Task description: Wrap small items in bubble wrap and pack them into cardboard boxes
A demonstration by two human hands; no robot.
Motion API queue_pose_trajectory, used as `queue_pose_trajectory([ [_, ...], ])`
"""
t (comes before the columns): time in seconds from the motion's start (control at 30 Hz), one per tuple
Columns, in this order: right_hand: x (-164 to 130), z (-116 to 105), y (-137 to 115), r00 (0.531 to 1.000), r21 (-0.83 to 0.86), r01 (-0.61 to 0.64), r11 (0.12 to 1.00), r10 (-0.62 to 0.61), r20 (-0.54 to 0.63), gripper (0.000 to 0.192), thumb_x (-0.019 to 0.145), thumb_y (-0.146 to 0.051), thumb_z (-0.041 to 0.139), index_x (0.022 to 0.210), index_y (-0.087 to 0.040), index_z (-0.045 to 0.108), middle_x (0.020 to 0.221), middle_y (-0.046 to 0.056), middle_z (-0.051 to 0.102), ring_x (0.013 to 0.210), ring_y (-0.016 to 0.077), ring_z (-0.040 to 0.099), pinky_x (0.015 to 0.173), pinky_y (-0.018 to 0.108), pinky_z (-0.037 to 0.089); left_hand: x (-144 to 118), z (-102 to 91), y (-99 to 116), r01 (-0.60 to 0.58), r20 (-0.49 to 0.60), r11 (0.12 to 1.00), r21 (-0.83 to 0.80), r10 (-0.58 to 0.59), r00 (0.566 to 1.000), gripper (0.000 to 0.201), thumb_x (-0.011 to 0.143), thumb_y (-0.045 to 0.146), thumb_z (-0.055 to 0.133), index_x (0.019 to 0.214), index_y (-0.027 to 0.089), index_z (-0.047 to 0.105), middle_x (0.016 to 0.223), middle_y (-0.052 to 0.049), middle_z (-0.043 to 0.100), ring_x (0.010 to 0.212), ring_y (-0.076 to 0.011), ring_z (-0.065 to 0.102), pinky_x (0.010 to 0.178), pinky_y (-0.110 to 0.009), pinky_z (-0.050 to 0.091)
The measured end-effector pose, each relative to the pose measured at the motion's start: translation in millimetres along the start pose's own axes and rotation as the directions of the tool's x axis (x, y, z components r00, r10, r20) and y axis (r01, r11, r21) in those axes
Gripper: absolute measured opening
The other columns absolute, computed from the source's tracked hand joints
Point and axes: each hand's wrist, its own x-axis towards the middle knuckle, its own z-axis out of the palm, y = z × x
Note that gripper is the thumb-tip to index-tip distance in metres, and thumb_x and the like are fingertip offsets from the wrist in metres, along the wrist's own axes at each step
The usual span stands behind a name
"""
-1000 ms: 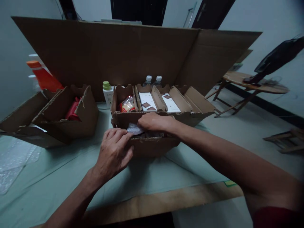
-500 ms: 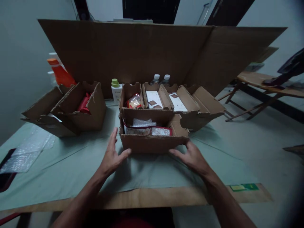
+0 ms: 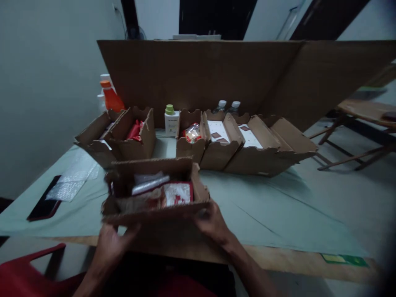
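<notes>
A cardboard box point(image 3: 198, 185), open at the top, is held near the table's front edge between my two hands. My left hand point(image 3: 113, 241) grips its lower left end, thumb on the near wall. At the right end, my right hand point(image 3: 212, 225) is closed on the box, its fingertips partly hidden. Inside lie a red-edged packet point(image 3: 177, 194) with pale printed contents and a roll of clear bubble wrap point(image 3: 150, 184). The box and hands are blurred by motion.
Behind stand cardboard bins holding red packets point(image 3: 135, 130), a snack bag point(image 3: 192, 133) and white boxes point(image 3: 219, 131). A green-capped bottle point(image 3: 171, 123) stands between them. A phone point(image 3: 46, 202) and bubble wrap sheet point(image 3: 69, 181) lie left. A cardboard screen point(image 3: 201, 74) borders the back.
My hands, open beside the box before, now grip it. The box has come toward me and to the left, away from the row of bins. The view has turned slightly left.
</notes>
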Motion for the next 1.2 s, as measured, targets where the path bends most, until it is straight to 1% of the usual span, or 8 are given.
queue_pose_trajectory([
  [0.13, 10.1, -26.6, 10.2, 0.983, 0.045, -0.065, 0.997, 0.072, -0.170, 0.037, 0.079, -0.044, 0.071, 0.111, -0.025, 0.069, 0.110, 0.009, 0.077, 0.103, 0.0341, 0.072, 0.089, 0.048, 0.061, 30.5, 35.4, 58.7, -0.129, 0.007, 0.953, -0.274, 0.136, 0.991, 0.060, 0.074, 0.053, 0.073, 0.121, 0.017, 0.061, 0.125, -0.014, 0.069, 0.119, -0.0352, 0.064, 0.106, -0.054, 0.050],
  [0.23, -14.3, -49.5, 16.9, 0.943, -0.027, -0.109, 0.994, 0.094, -0.319, 0.043, 0.076, -0.046, 0.075, 0.111, -0.021, 0.071, 0.116, 0.011, 0.075, 0.108, 0.0354, 0.070, 0.091, 0.050, 0.060, 27.5, 56.5, 81.0, -0.249, 0.009, 0.900, -0.359, 0.270, 0.963, 0.076, 0.076, 0.046, 0.075, 0.141, 0.017, 0.049, 0.141, -0.015, 0.059, 0.134, -0.0315, 0.055, 0.113, -0.046, 0.046],
  [0.37, -24.2, -35.7, 8.7, 0.968, 0.019, -0.073, 0.997, 0.076, -0.237, 0.053, 0.078, -0.043, 0.077, 0.124, -0.019, 0.066, 0.119, 0.012, 0.074, 0.106, 0.0328, 0.072, 0.088, 0.047, 0.063, 2.5, 43.3, 53.3, -0.102, -0.022, 0.929, -0.357, 0.100, 0.995, 0.071, 0.076, 0.051, 0.074, 0.136, 0.017, 0.056, 0.130, -0.014, 0.067, 0.125, -0.0320, 0.062, 0.106, -0.045, 0.051],
  [0.47, 17.6, -3.0, 3.3, 0.995, 0.139, 0.046, 0.989, -0.034, -0.089, 0.066, 0.077, -0.034, 0.078, 0.138, -0.019, 0.058, 0.132, 0.013, 0.068, 0.119, 0.0327, 0.066, 0.100, 0.048, 0.057, -2.3, 26.7, 28.8, 0.050, -0.135, 0.944, -0.325, -0.099, 0.986, 0.066, 0.068, 0.060, 0.078, 0.115, 0.015, 0.068, 0.113, -0.014, 0.073, 0.113, -0.0361, 0.066, 0.103, -0.051, 0.052],
  [0.57, 67.2, 27.8, 7.8, 0.990, 0.173, 0.138, 0.975, -0.130, -0.056, 0.071, 0.079, -0.029, 0.076, 0.145, -0.020, 0.051, 0.145, 0.013, 0.060, 0.133, 0.0312, 0.057, 0.113, 0.049, 0.047, -7.3, 28.2, 20.2, 0.096, -0.247, 0.914, -0.393, -0.205, 0.947, 0.075, 0.075, 0.056, 0.076, 0.137, 0.019, 0.055, 0.128, -0.014, 0.067, 0.119, -0.0325, 0.065, 0.106, -0.049, 0.050],
  [0.73, 87.6, 63.7, 19.9, 0.968, 0.088, 0.112, 0.990, -0.089, -0.234, 0.064, 0.092, -0.024, 0.057, 0.154, -0.017, 0.038, 0.153, 0.016, 0.050, 0.142, 0.0276, 0.047, 0.119, 0.050, 0.040, -39.3, 57.7, 7.8, 0.039, -0.179, 0.896, -0.442, -0.131, 0.975, 0.092, 0.085, 0.046, 0.071, 0.160, 0.035, 0.019, 0.165, -0.011, 0.030, 0.139, -0.0322, 0.051, 0.112, -0.046, 0.048],
  [1.0, 96.6, 87.9, -0.3, 0.945, 0.068, 0.255, 0.965, -0.234, -0.230, 0.053, 0.098, -0.025, 0.048, 0.151, -0.020, 0.044, 0.155, 0.013, 0.047, 0.146, 0.0232, 0.042, 0.122, 0.044, 0.036, -42.0, 70.8, 5.8, -0.053, -0.180, 0.913, -0.405, -0.022, 0.983, 0.084, 0.090, 0.038, 0.065, 0.160, 0.036, 0.020, 0.169, -0.006, 0.020, 0.152, -0.0331, 0.031, 0.122, -0.051, 0.035],
  [1.2, 95.7, 82.5, 21.1, 0.966, 0.159, 0.230, 0.960, -0.205, -0.155, 0.051, 0.101, -0.037, 0.047, 0.149, -0.019, 0.046, 0.154, 0.013, 0.049, 0.145, 0.0220, 0.043, 0.122, 0.041, 0.035, -40.8, 84.1, 21.5, -0.116, -0.181, 0.932, -0.343, 0.056, 0.982, 0.078, 0.091, 0.032, 0.061, 0.159, 0.036, 0.024, 0.170, -0.006, 0.016, 0.157, -0.0318, 0.018, 0.120, -0.052, 0.037],
])
